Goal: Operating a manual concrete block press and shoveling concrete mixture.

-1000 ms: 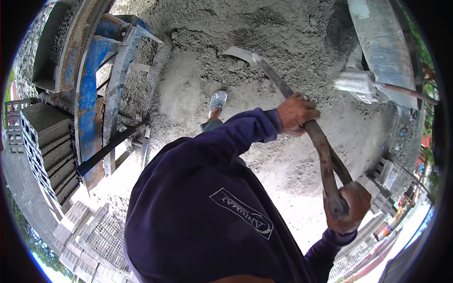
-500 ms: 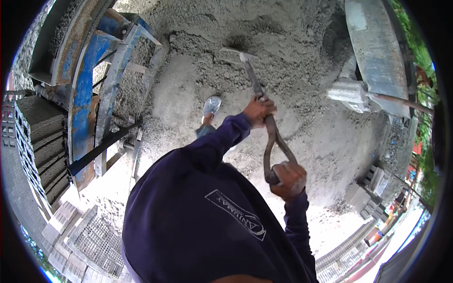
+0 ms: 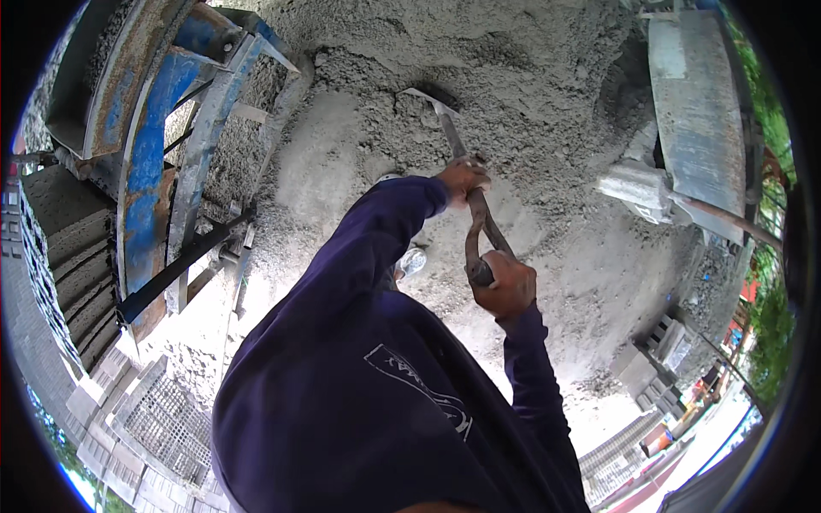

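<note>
- The shovel (image 3: 450,135) has a long shaft that looks wooden, brown and worn; toward the near end it splits into two curved arms, forming an open fork with a grip across its end.
- Its metal blade (image 3: 438,97) is seen almost edge-on, a thin strip, pale and shiny along the left part and darker to the right, with a greyish neck joining it to the shaft.
- The shovel lies in front of the person, a little above the middle of the view, slanting from the blade at upper left down to the grip at lower right. The blade is at the loose grey aggregate (image 3: 539,94); how deep it sits cannot be told.
- The left hand (image 3: 463,179) is closed around the shaft just above the split, fingers wrapped over it.
- The right hand (image 3: 506,284) is clamped on the grip at the near end, the fist covering much of it.
- Both arms wear long, dark purple-blue sleeves (image 3: 376,227).
- A greyish shoe (image 3: 412,262) shows between the arms on the dusty ground (image 3: 590,265).
- A worn blue metal frame (image 3: 145,188) stands at the left.
</note>
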Demonstrator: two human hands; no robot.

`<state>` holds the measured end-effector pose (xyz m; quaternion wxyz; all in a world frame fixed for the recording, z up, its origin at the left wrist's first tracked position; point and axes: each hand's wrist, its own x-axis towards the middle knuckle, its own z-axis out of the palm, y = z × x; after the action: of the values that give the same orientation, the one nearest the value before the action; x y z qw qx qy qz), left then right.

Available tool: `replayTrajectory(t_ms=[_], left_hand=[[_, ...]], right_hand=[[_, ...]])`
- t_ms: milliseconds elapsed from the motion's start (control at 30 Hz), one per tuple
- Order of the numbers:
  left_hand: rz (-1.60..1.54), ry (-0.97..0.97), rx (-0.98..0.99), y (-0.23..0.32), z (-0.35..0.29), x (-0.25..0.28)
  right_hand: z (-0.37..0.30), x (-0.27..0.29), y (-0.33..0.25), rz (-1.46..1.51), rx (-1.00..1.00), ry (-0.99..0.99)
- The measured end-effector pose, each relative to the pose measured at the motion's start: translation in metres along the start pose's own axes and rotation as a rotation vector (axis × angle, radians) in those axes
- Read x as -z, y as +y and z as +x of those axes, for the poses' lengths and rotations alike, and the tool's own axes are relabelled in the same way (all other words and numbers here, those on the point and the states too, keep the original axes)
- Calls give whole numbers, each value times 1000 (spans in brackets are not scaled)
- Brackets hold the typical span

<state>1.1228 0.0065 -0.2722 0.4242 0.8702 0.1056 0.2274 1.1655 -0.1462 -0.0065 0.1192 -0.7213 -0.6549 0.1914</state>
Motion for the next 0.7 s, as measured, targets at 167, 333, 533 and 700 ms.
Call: replayTrajectory(t_ms=[167,333,533,700], left_hand=[[-100,194,95,88,61,33],[-128,280,-95,228,100,102],[-192,205,-13,41,15,15],[-30,193,162,85,-5,-9]], right_hand=[[-2,107,1,-21,61,120],[-56,260,-57,-160,94,59],[5,56,-13,156,-30,36],[-36,46,2,62,-4,86]])
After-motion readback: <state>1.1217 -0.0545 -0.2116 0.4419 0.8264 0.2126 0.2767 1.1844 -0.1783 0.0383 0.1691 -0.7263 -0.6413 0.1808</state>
